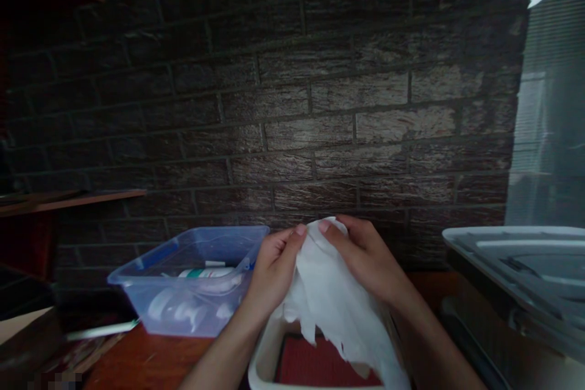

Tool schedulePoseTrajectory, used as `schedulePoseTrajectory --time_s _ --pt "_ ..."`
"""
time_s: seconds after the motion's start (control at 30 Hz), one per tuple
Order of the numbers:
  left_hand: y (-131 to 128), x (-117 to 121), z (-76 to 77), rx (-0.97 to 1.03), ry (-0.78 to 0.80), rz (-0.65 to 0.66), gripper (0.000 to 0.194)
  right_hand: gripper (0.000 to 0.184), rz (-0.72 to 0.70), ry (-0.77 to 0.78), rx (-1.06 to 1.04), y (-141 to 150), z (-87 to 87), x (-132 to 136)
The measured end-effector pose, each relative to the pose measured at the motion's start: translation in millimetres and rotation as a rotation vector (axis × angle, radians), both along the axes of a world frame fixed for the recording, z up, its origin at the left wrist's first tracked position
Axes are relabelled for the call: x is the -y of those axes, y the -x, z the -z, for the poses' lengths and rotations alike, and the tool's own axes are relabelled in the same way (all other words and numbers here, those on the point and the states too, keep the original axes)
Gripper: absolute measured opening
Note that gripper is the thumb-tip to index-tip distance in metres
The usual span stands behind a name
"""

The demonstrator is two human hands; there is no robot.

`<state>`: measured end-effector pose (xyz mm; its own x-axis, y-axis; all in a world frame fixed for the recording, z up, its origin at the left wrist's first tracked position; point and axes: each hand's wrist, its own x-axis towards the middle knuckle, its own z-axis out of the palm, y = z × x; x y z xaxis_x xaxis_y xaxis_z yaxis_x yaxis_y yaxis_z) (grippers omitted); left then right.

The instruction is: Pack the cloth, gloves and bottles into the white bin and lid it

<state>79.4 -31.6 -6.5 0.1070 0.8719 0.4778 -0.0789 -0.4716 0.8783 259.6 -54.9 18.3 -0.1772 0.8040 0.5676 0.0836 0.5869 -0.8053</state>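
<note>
My left hand and my right hand both grip the upper end of a white cloth, thumbs on top and fingers curled behind it. The material looks thin, with a ragged lower edge, and hangs down towards me. Beneath it stands a white open container, and part of the cloth drapes over its right side. Inside the container lies something flat and dark red, partly covered by the cloth. Whether the cloth is a rag or a garment I cannot tell.
A translucent blue plastic bin with white bottles stands left on the wooden table. At the right is a box with a grey lid. A dark brick wall rises behind. Wooden shelves jut in at the left.
</note>
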Motion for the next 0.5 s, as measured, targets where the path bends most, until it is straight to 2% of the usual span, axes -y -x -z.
schedulePoseTrajectory --time_s 0.23,0.37,0.5 --pt "2.9 1.8 -1.1 -0.14 -0.044 -0.063 0.056 0.044 0.012 0.017 -0.093 0.3 4.7 -10.4" --pt "5.9 1.5 -7.2 -0.178 -0.066 0.055 0.043 0.038 -0.062 0.067 -0.184 -1.9 0.8 -9.0" --pt "4.6 4.0 -12.4 -0.147 -0.072 0.115 0.038 0.034 -0.041 0.098 -0.266 -4.5 -1.5 -5.5"
